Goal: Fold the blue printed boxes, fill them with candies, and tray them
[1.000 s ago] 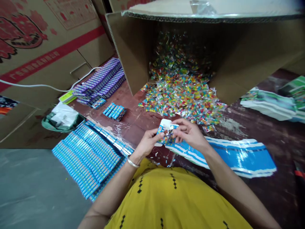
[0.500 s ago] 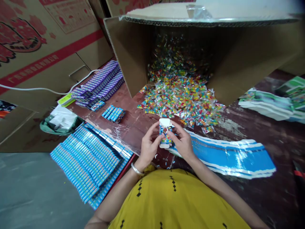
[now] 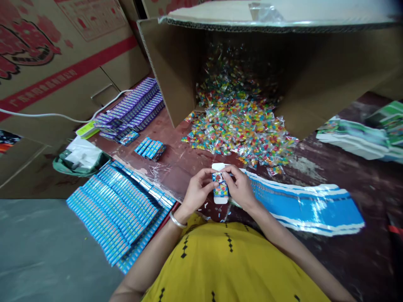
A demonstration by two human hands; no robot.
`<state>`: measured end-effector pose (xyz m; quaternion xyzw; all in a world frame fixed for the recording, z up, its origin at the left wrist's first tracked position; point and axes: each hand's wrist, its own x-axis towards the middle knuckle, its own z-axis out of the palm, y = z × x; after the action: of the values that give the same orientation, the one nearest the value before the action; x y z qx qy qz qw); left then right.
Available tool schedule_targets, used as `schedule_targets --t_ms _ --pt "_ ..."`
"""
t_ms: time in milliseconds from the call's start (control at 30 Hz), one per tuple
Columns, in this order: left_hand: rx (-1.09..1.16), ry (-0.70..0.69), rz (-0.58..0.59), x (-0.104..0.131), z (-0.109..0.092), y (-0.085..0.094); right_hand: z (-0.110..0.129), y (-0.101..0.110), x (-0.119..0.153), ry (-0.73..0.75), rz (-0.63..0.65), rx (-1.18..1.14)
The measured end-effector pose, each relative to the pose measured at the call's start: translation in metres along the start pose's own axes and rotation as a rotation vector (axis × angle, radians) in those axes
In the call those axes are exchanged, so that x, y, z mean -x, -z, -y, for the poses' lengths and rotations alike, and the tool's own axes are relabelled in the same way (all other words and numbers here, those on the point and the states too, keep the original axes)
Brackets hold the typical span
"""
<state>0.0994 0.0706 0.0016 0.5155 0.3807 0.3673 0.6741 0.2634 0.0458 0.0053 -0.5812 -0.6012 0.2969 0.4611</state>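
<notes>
Between my two hands is a small blue printed candy box (image 3: 221,191), with white flaps sticking out at its top and bottom ends. My left hand (image 3: 200,188) grips its left side, thumb on the printed face. Fingers of my right hand (image 3: 238,186) pinch the upper right of the box, by the top flap. Just beyond my hands, small clear packets of colourful candy (image 3: 242,130) spill from a cardboard carton (image 3: 330,75) lying on its side. To the right, a fanned row of flat blue box blanks (image 3: 302,205) begins beside my right hand.
Rows of blue boxes (image 3: 113,209) are stacked at the left table edge, with a small group of blue boxes (image 3: 150,149) beyond. Purple boxes (image 3: 135,107) stand further back near a white cable (image 3: 47,115). Green printed blanks (image 3: 352,136) lie at right.
Both hands have shifted slightly toward my body with the candy box. My fingers have moved up to the top of the box, and its top flap is now partly covered.
</notes>
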Motion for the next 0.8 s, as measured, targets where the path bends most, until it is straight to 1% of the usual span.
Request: schedule_targets --t_ms 100,200,267,367,467,533,633,800 --pt "0.003 -0.01 -0.056 0.0 -0.002 -0.001 0.001 -0.001 -0.003 0.056 -0.003 -0.012" --pt "0.051 -0.042 -0.147 -0.001 -0.004 -0.001 -0.001 -0.004 -0.004 0.008 -0.043 -0.172" --pt "0.101 -0.038 -0.179 0.0 -0.004 -0.001 -0.002 -0.006 -0.006 -0.034 -0.052 -0.287" --pt "0.143 -0.023 -0.168 0.002 -0.003 0.0 -0.002 -0.004 -0.01 -0.033 0.027 -0.306" --pt "0.094 -0.028 -0.154 0.004 -0.006 0.0 -0.001 0.0 -0.016 -0.045 0.088 -0.27" --pt "0.039 -0.034 -0.152 0.005 -0.008 0.0 0.0 0.002 -0.02 -0.107 0.097 -0.279" --pt "-0.023 -0.046 -0.147 0.005 -0.012 0.001 0.0 0.005 -0.026 -0.208 0.16 -0.311" --pt "-0.061 -0.043 -0.089 0.007 -0.013 0.003 0.001 0.011 -0.036 -0.286 0.238 -0.328"
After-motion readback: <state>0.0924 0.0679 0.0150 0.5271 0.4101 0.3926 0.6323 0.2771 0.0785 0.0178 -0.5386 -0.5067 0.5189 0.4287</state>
